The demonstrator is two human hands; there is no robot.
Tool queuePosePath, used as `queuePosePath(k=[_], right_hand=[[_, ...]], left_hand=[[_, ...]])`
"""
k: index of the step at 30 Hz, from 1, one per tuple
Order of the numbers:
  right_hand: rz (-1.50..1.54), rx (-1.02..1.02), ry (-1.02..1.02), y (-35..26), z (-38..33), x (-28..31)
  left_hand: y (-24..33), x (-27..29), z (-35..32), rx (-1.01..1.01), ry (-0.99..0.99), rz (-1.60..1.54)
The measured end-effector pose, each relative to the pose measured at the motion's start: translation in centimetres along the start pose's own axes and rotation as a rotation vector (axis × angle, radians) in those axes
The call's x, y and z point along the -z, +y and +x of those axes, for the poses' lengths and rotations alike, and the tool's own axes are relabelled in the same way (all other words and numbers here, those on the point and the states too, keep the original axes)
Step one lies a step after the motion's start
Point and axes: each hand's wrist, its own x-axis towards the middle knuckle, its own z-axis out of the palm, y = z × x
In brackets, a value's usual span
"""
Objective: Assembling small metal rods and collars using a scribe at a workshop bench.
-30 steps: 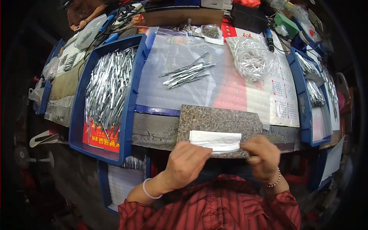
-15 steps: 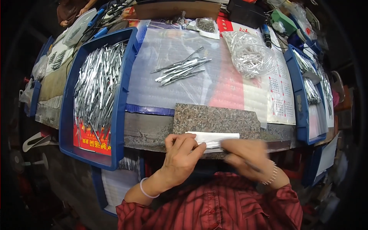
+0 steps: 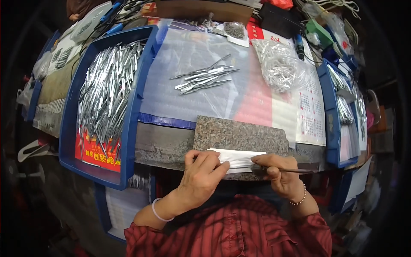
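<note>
One folded white paper (image 3: 240,159) lies on the granite slab (image 3: 239,134); steady its left end under your left hand (image 3: 201,174), pinched or not I can't tell, while your right hand (image 3: 282,172) clamps a slim brown-handled tool (image 3: 298,170).

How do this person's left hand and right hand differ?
The left hand touches the left part of the white piece; the right hand is at its right end. The right hand grips a thin tool; no tool shows in the left. The left wrist wears a smooth pale band, the right a beaded bracelet. Both hands are ungloved.
</note>
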Motion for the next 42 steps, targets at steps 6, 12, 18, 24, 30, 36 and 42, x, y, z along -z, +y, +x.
queuePosePath(k=[6, 12, 18, 24, 30, 36, 42], right_hand=[[-0.106, 0.219, 0.088, -3.7, 0.6, -0.9], [-0.044, 0.205, -0.031, -0.8, 2.8, -2.4], [-0.136, 0.397, 0.006, -4.8, 2.8, -1.1], [-0.072, 0.271, -0.086, -2.2, 4.5, -4.0], [-0.05, 0.178, 0.113, -4.7, 3.6, -2.3], [-0.073, 0.328, -0.029, -3.2, 4.6, -5.1], [-0.023, 0.205, -0.013, -2.6, 3.9, -3.7]], left_hand=[[0.3, 0.3, -0.2, -0.006, 0.018, -0.02], [-0.9, 2.3, -0.5, 0.094, -0.021, -0.042], [-0.8, 2.3, -1.1, 0.096, -0.022, -0.057], [-1.2, 2.4, -1.1, 0.111, 0.003, -0.11], [-1.2, 2.3, -1.3, 0.113, -0.003, -0.104], [-1.2, 2.8, -0.7, 0.1, -0.01, -0.082], [-1.3, 2.5, -0.9, 0.1, -0.024, -0.069]])
